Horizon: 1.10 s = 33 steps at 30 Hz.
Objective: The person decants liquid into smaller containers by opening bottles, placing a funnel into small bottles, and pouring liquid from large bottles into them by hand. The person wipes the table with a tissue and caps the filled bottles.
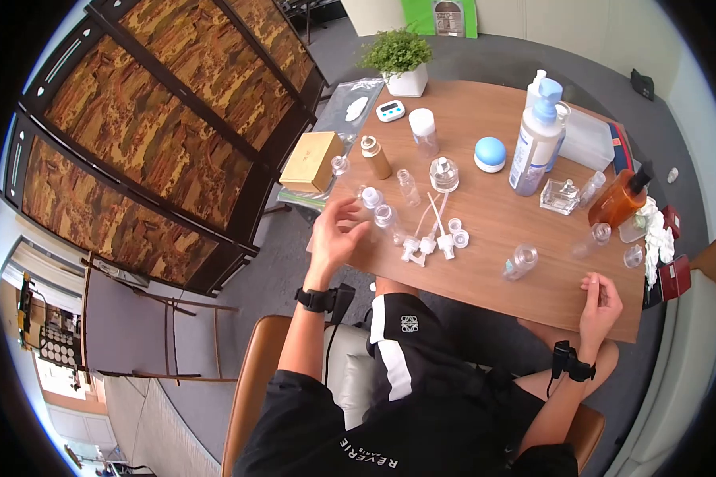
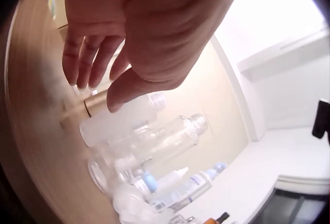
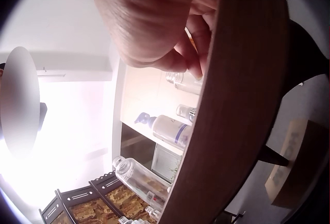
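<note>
At the table's left front, my left hand (image 1: 338, 234) has its fingers loosely bent, nothing held. Beside its fingertips stand a frosted bottle (image 1: 371, 199) and a clear bottle (image 1: 385, 217). In the left wrist view, thumb and fingers of the left hand (image 2: 149, 38) are apart, near the frosted bottle (image 2: 121, 121) and clear bottle (image 2: 175, 139). Pump heads with tubes (image 1: 445, 245) lie right of these bottles. My right hand (image 1: 600, 308) rests loosely curled at the front edge, empty; the right wrist view shows the same hand (image 3: 154, 23). A clear bottle (image 1: 522, 262) stands to its left.
Farther back on the table (image 1: 485, 274) are a gold bottle (image 1: 376, 157), a white-capped bottle (image 1: 425, 133), a blue-lidded jar (image 1: 490, 154), and a tall pump bottle (image 1: 533, 151). An amber bottle (image 1: 616, 199) is right, a cardboard box (image 1: 310, 161) left, a plant (image 1: 398, 60) behind.
</note>
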{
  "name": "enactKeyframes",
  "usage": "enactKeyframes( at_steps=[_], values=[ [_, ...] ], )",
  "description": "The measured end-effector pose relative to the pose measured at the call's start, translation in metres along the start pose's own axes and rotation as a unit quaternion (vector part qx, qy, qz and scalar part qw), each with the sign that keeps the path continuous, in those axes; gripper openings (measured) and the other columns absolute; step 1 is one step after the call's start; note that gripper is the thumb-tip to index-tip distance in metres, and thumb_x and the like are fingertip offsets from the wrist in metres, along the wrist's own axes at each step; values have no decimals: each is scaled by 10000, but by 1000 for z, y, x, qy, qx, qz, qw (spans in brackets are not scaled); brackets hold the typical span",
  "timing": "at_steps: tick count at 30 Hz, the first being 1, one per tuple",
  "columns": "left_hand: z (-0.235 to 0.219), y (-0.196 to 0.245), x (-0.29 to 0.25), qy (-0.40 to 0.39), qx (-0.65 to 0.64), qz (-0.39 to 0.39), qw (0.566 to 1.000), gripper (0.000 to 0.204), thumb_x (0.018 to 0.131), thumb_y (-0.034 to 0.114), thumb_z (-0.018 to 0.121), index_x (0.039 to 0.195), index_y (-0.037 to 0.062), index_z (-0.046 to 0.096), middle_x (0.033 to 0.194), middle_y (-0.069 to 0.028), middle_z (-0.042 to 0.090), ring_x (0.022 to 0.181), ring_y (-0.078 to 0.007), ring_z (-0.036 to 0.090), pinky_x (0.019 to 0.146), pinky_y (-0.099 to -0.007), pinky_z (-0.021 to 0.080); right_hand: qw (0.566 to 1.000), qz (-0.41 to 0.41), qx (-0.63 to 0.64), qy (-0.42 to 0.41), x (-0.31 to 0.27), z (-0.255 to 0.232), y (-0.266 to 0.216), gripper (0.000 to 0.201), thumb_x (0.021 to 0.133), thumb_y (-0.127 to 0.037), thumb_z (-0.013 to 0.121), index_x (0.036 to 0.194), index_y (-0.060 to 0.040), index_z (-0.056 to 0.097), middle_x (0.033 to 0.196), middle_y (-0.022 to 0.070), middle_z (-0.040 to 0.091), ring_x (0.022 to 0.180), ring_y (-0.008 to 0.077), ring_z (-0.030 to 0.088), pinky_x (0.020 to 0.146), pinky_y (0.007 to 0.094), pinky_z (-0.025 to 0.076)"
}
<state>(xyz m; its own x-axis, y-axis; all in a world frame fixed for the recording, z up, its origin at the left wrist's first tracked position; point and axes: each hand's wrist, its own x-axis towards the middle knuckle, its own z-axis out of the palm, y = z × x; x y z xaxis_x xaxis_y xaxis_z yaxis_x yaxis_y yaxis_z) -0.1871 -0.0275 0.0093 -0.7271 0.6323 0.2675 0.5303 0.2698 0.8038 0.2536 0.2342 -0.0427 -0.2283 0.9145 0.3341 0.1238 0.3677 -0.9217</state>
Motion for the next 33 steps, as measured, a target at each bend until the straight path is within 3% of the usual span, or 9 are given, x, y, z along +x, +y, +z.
enactKeyframes(
  at_steps=[6, 11, 17, 21, 24, 28, 29, 31, 33],
  values=[
    [21, 18, 7, -37, 31, -20, 999, 515, 811, 64, 818, 1282, -49, 643, 1055, -139, 753, 883, -187, 736, 764, -318, 599, 1000, 8, 21, 5, 0, 0, -2, 150, 1060, -62, 617, 1037, 66, 693, 949, 86, 728, 859, 125, 676, 812, 266, 551],
    [27, 22, 18, 3, 131, 15, 991, 310, 789, 129, 799, 1027, -35, 687, 808, -170, 714, 734, -321, 705, 687, -435, 545, 1000, 6, 20, 6, 0, 0, -3, 153, 1060, -68, 621, 1037, 64, 696, 940, 81, 725, 853, 124, 673, 808, 263, 545],
    [33, 13, 30, 48, 184, 35, 981, 372, 789, 233, 883, 867, -29, 629, 734, -152, 693, 662, -260, 687, 622, -380, 530, 1000, 8, 15, 0, -1, 1, -4, 157, 1058, -77, 630, 1038, 63, 699, 931, 79, 723, 851, 123, 673, 801, 263, 542],
    [35, 28, 31, 41, 136, -9, 990, 436, 771, 284, 911, 855, -29, 619, 740, -162, 697, 657, -260, 681, 619, -385, 527, 1000, 6, 19, 6, -1, 1, -4, 153, 1053, -74, 637, 1039, 65, 700, 924, 76, 723, 843, 125, 674, 799, 265, 542],
    [34, 28, 27, 40, 133, 4, 990, 255, 818, 132, 799, 895, -33, 620, 729, -170, 699, 672, -328, 709, 626, -440, 536, 1000, 8, 13, 7, -1, 1, -7, 143, 1049, -64, 638, 1035, 63, 702, 916, 74, 724, 845, 121, 676, 795, 265, 544],
    [24, 9, 10, 91, 201, 9, 975, 289, 842, 126, 767, 1111, 26, 731, 772, -159, 731, 714, -310, 739, 672, -428, 568, 1000, 7, 6, 16, -2, 2, -3, 119, 1033, -47, 650, 999, 47, 714, 893, 57, 727, 845, 114, 676, 780, 267, 550],
    [15, 8, 4, 92, 228, -15, 969, 356, 834, 140, 778, 1179, 57, 752, 789, -170, 735, 715, -303, 739, 688, -417, 579, 1000, -2, -11, 6, -2, 1, -2, 116, 1041, -56, 644, 1022, 34, 714, 903, 58, 733, 844, 106, 679, 784, 258, 551],
    [2, 28, -19, 132, 141, -10, 981, 262, 880, 146, 815, 1094, 3, 763, 713, -76, 680, 647, -112, 610, 626, -302, 524, 999, -13, -39, 12, -2, 4, -10, 109, 1027, -58, 664, 1006, 31, 725, 901, 56, 742, 841, 102, 684, 774, 259, 555],
    [4, 13, -38, 199, 61, 30, 978, 160, 968, 113, 767, 1049, -25, 756, 753, -19, 678, 691, -68, 567, 631, -249, 493, 999, -20, -34, 10, -2, 4, -13, 109, 1017, -52, 676, 1000, 40, 733, 897, 60, 756, 830, 102, 690, 761, 255, 552]
  ],
)
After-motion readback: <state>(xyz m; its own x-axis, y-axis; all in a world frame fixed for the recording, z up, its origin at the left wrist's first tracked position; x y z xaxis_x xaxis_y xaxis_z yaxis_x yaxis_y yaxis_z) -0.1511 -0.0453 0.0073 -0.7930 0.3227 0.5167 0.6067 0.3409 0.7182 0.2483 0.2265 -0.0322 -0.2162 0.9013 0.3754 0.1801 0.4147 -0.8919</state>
